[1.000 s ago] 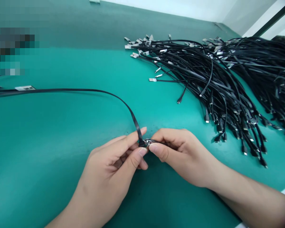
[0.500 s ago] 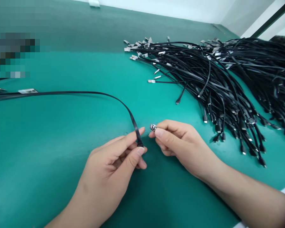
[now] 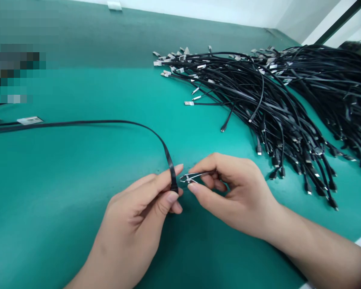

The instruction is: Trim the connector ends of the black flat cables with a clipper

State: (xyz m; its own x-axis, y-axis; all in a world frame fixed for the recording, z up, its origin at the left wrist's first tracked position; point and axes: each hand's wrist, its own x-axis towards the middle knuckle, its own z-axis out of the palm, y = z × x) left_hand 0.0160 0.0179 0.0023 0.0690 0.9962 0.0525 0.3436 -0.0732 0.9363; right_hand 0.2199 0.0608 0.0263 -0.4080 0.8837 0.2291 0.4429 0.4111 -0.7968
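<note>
My left hand (image 3: 141, 212) is closed, pinching a flat black USB cable (image 3: 150, 129) by its connector end between thumb and fingers. From there the cable curves up and runs off to the left edge. My right hand (image 3: 228, 184) grips a small metal nail clipper (image 3: 195, 176) between thumb and fingers. The clipper's jaws point left, a short gap away from the cable end. The connector's tip is hidden behind my left fingers.
A big pile of black USB cables (image 3: 246, 88) lies at the right on the green table (image 3: 78, 168), with a second bundle (image 3: 327, 80) behind it. A silver USB plug (image 3: 30, 120) rests at the left. A blurred-out patch covers the far left corner.
The nail clipper has turned in my right hand, so its side and levers now show, and it sits lower and closer to the cable end. My left hand keeps its pinch.
</note>
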